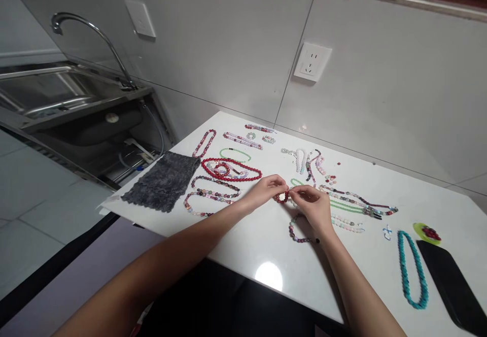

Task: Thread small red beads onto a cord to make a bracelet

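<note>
A small ring of red beads, a bracelet (280,198), hangs between my two hands over the middle of the white table. The fingers of my left hand (269,187) pinch its upper left side. From the right, my right hand (312,202) pinches at the top of the ring, its fingertips meeting the left ones. Any cord end between the fingertips is too small to make out. Just below my right hand lies a dark purple bead strand (292,233), partly hidden by the wrist. Green bead strands (344,205) lie to its right.
A dark grey cloth (163,182) and a long red bead necklace (232,161) lie left. At right are a turquoise necklace (402,271), a black phone (451,286) and a yellow-green dish (420,230) with red beads. Scissors (373,213) rest near the green strands. A sink (49,91) stands far left.
</note>
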A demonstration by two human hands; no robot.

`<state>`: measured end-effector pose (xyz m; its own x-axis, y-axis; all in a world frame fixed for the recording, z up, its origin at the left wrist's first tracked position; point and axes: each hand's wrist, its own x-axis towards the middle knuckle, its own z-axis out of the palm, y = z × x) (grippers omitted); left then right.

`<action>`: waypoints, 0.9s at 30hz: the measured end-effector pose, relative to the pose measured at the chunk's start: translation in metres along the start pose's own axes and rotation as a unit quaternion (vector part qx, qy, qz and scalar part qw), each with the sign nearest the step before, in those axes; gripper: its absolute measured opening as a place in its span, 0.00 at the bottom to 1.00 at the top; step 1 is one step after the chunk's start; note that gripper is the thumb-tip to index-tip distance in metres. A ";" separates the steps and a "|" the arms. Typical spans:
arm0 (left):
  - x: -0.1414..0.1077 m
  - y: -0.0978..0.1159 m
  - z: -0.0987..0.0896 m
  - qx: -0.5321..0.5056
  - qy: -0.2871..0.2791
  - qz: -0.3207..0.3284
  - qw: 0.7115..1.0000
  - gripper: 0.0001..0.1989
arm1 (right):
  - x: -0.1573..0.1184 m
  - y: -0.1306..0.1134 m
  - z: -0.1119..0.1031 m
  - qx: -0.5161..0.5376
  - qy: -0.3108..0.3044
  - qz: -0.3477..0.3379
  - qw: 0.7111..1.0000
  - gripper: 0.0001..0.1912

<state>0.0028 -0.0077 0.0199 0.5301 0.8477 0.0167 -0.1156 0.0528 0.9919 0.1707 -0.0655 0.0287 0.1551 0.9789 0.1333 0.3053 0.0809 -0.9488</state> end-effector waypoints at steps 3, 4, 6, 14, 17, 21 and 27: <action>-0.002 0.004 0.001 -0.003 -0.025 -0.012 1.000 0.11 | 0.000 0.000 -0.001 0.013 0.001 0.023 1.000 0.09; -0.002 0.005 0.001 -0.002 -0.036 -0.018 0.999 0.11 | 0.000 0.000 -0.001 0.014 0.002 0.026 1.000 0.09; -0.002 0.007 0.000 -0.002 -0.052 -0.034 0.998 0.11 | 0.000 -0.002 -0.003 0.007 -0.004 0.013 1.000 0.09; -0.004 0.015 -0.005 0.020 -0.069 -0.081 0.994 0.10 | -0.001 -0.017 -0.012 -0.098 -0.090 -0.127 0.983 0.06; -0.005 0.016 -0.006 0.030 -0.084 -0.070 0.994 0.09 | -0.001 -0.016 -0.011 -0.122 -0.084 -0.165 0.975 0.06; -0.006 0.015 -0.007 0.061 -0.095 -0.067 0.991 0.10 | -0.002 -0.013 -0.009 -0.145 -0.066 -0.214 0.964 0.06; -0.006 0.013 -0.011 0.098 -0.116 -0.057 0.987 0.13 | -0.005 -0.021 -0.009 -0.138 -0.082 -0.218 0.963 0.06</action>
<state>-0.0108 -0.0065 0.0317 0.7109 0.6974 -0.0905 0.1086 0.0183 0.9939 0.1725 -0.0738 0.0502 -0.1878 0.8819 0.4323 0.5500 0.4591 -0.6976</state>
